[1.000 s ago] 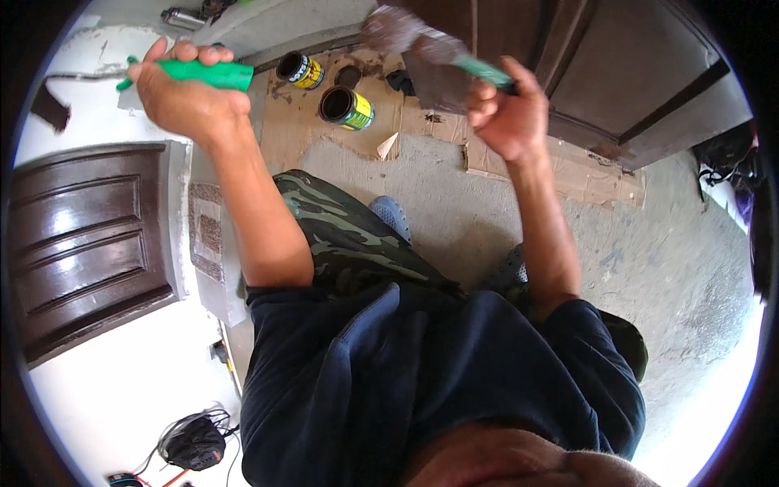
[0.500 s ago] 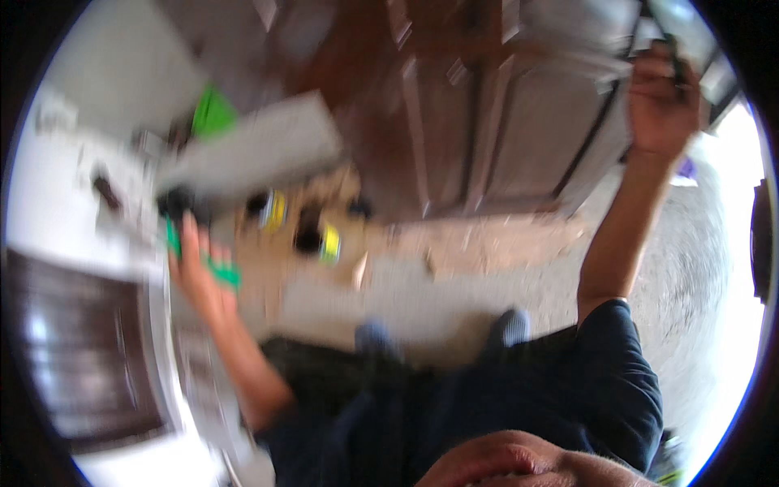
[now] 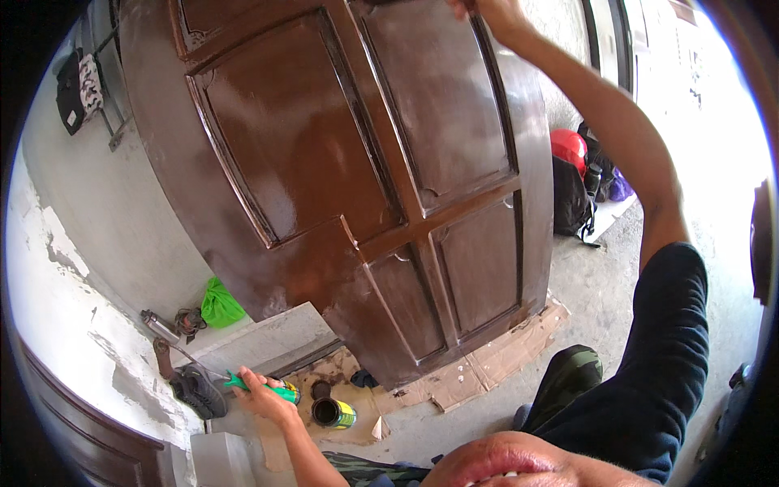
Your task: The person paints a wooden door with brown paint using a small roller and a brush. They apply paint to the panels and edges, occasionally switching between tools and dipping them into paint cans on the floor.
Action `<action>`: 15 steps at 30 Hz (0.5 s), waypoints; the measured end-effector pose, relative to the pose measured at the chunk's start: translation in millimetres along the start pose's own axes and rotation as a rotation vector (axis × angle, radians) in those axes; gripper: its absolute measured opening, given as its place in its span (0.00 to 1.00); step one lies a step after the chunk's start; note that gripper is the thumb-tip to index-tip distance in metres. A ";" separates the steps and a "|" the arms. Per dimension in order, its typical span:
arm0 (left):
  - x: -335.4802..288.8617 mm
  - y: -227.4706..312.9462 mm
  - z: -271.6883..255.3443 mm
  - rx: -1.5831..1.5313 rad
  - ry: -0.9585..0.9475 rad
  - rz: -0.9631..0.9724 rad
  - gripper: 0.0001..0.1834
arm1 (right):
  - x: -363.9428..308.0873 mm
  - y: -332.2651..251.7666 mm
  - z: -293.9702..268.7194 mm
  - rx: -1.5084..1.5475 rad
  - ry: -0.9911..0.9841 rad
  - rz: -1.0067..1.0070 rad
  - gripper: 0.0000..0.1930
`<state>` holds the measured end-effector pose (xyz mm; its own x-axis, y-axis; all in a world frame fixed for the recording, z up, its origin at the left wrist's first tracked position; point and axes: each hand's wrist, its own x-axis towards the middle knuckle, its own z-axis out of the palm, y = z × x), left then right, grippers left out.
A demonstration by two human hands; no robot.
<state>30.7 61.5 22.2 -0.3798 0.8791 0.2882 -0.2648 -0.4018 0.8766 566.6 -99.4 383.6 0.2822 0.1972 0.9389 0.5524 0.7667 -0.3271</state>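
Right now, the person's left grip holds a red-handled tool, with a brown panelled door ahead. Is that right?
Not quite: the head view shows the tool is green-handled. The left grip does hold it, with the brown panelled door ahead.

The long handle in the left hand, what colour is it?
Bright green: the long, rounded handle in the left hand shows best in the head view.

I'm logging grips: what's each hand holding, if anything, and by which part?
Left hand: green-handled tool with thin metal rod, by its handle. Right hand: cut off at top, cannot tell.
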 end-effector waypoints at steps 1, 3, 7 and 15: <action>0.9 -3.2 0.8 0.016 0.025 -0.015 0.15 | 19.6 -6.0 -1.0 -0.090 0.016 -0.007 0.09; 5.6 -5.7 0.5 0.082 0.029 0.019 0.17 | 38.0 -9.1 1.2 -0.189 0.031 0.021 0.10; 8.8 -9.1 1.6 0.102 0.086 -0.009 0.18 | 33.4 -6.2 10.2 -0.246 -0.002 -0.071 0.10; 15.2 -21.1 9.0 0.114 0.101 -0.046 0.19 | 59.1 26.2 -11.5 -0.407 0.104 0.109 0.10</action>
<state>38.5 85.7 11.5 -0.4581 0.8634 0.2113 -0.1842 -0.3247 0.9277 606.7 -74.7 429.3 0.4219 0.1853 0.8875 0.7733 0.4375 -0.4589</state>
